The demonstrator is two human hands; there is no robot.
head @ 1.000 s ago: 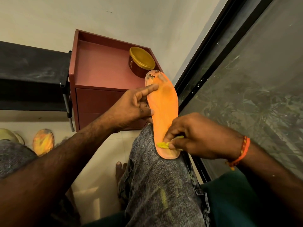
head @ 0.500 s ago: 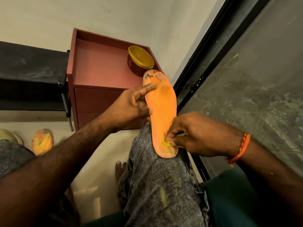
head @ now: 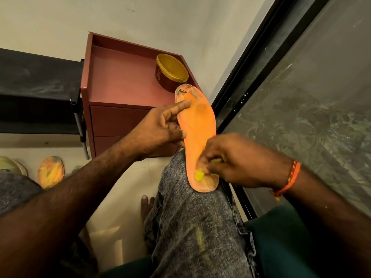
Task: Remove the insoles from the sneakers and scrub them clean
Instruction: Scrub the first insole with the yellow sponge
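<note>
The orange insole [head: 197,135] lies braced along the raised knee [head: 180,187] for a firm backing, the left hand [head: 160,133] pinching its edge to steady it while the right hand [head: 236,163] grips 1 small yellow scrubber [head: 198,176] against the heel.

**A corner of a home**

A domestic room is suggested by the plain painted wall [head: 60,21], the pale tiled floor [head: 112,213] and a small red cabinet [head: 124,81] with drawers (a gold-lidded tub [head: 171,71] is kept on top). A dark-framed glass door [head: 301,97] is seen alongside.
</note>
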